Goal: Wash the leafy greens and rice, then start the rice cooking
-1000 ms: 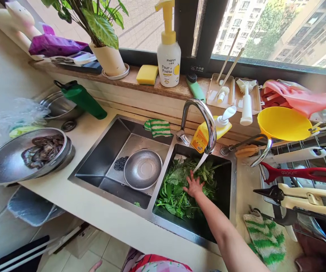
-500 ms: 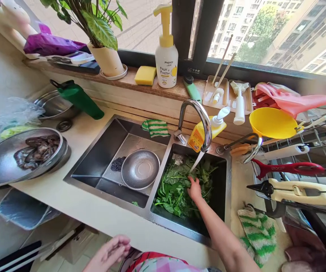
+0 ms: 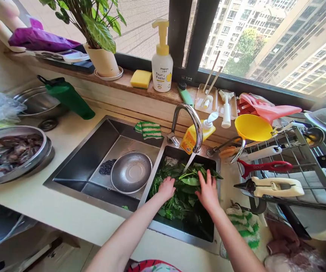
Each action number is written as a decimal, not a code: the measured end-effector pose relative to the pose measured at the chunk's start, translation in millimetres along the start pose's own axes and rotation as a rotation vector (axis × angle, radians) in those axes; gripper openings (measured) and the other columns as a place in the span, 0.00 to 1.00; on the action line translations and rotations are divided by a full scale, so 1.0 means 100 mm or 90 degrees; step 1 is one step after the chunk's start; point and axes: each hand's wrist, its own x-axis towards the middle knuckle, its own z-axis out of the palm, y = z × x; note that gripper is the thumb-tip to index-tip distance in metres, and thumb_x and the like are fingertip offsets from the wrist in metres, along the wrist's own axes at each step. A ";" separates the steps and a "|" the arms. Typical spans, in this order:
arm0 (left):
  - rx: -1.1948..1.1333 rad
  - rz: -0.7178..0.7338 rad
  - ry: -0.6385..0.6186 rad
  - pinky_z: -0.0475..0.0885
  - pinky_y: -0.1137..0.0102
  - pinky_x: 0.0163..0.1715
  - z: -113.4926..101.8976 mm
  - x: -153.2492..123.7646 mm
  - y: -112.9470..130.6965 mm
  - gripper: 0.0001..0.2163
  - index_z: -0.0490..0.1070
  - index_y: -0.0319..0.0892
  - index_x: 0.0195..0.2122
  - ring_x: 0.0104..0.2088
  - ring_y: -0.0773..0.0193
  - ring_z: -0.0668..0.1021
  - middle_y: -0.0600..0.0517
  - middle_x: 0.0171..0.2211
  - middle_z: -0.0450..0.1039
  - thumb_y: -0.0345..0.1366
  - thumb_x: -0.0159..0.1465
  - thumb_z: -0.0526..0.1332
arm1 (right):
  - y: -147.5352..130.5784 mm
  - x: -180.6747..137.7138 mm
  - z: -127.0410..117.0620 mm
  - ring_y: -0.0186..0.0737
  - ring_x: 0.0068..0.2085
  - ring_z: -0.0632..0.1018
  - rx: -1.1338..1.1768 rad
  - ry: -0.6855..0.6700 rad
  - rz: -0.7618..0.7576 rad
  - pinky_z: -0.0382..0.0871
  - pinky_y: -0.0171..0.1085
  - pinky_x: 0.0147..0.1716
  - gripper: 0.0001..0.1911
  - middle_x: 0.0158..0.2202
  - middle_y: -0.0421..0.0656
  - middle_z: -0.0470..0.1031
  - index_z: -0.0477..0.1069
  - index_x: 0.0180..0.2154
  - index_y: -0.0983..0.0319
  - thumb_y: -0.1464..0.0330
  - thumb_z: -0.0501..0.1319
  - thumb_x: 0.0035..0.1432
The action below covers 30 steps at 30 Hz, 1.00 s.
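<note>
Watching remotely through the head camera, I see 2 bare hands over a dark rectangular metal sink basin [image 3: 184,235], where wet, loose green leafy stems [image 3: 190,181] lie beneath water [image 3: 189,162] running from a curved chrome faucet [image 3: 200,132]. The right hand [image 3: 209,192] spreads its fingers on the leaves, apparently gripping nothing; the left hand [image 3: 167,189] curls into the greens, and I cannot tell whether it holds any. I judge them light, limp, slippery and easily bruised, best scooped loosely by the stems. On the brown wooden windowsill [image 3: 125,84], a white plastic bottle with yellow pump [image 3: 162,68] reads "Phanpy" and "FRUIT FRESH"; lettering on a red plastic handle [image 3: 276,166] is unclear.
</note>
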 end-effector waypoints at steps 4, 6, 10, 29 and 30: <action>0.053 -0.048 0.007 0.54 0.45 0.58 0.27 0.35 -0.04 0.36 0.52 0.49 0.63 0.66 0.42 0.47 0.43 0.68 0.40 0.31 0.54 0.64 | 0.00 -0.19 0.70 0.62 0.66 0.48 -0.069 -0.158 0.034 0.58 0.53 0.56 0.44 0.69 0.50 0.32 0.44 0.65 0.55 0.70 0.62 0.51; 0.071 -0.071 0.010 0.54 0.42 0.56 0.40 0.43 -0.10 0.33 0.55 0.51 0.62 0.66 0.40 0.48 0.43 0.68 0.41 0.30 0.56 0.62 | -0.03 -0.23 1.07 0.67 0.65 0.46 -0.100 -0.250 0.095 0.58 0.58 0.54 0.49 0.69 0.50 0.27 0.39 0.66 0.51 0.68 0.65 0.49; 0.079 -0.110 0.036 0.66 0.50 0.49 0.44 0.44 -0.24 0.19 0.70 0.45 0.51 0.56 0.46 0.68 0.38 0.54 0.67 0.24 0.62 0.50 | -0.11 -0.12 1.57 0.69 0.65 0.42 -0.142 -0.402 0.116 0.51 0.64 0.56 0.57 0.69 0.49 0.28 0.34 0.66 0.48 0.69 0.69 0.43; 0.249 -0.074 -0.036 0.33 0.29 0.53 0.89 0.46 -0.41 0.60 0.38 0.59 0.65 0.64 0.28 0.34 0.47 0.69 0.29 0.40 0.36 0.75 | 0.03 0.94 1.58 0.71 0.65 0.42 -0.155 -0.203 0.037 0.38 0.68 0.56 0.34 0.69 0.50 0.38 0.51 0.64 0.56 0.55 0.52 0.58; 0.267 -0.082 -0.036 0.33 0.30 0.54 0.96 0.53 -0.46 0.57 0.39 0.60 0.65 0.64 0.29 0.35 0.48 0.69 0.30 0.37 0.39 0.74 | 0.03 0.97 1.63 0.70 0.65 0.45 -0.158 -0.238 0.037 0.39 0.67 0.56 0.33 0.68 0.51 0.41 0.53 0.63 0.57 0.56 0.52 0.58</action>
